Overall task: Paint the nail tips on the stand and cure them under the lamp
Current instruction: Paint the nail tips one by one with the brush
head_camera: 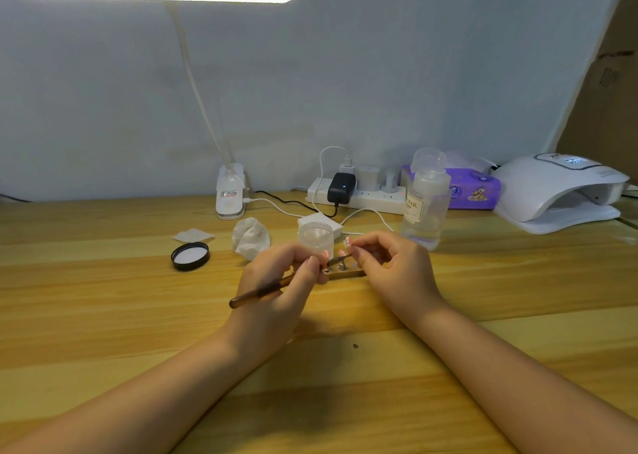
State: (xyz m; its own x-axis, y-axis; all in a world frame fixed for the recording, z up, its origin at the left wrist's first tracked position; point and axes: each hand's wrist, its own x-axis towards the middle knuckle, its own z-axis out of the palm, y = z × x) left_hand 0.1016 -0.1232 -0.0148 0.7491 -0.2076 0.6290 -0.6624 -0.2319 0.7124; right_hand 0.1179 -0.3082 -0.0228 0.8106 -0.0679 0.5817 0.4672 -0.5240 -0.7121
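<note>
We note the left hand point(276, 277) gripping a slim translucent brown nail brush point(262, 289), its long axis running from the near-left butt up to the far-right bristle end, which reaches the pink nail tips point(341, 254) on the small wooden stand point(345, 274). The stand sits on the pale wooden worktop point(483, 281) directly between both hands, just right of the left hand. The right hand point(386, 263), fingers curled, appears to pinch one tip or its post at the stand's far side; the exact contact is too small to tell. We judge the brush hand must travel right along its own axis. The white domed curing lamp point(559, 191) lies far right, nearer the right hand.
</note>
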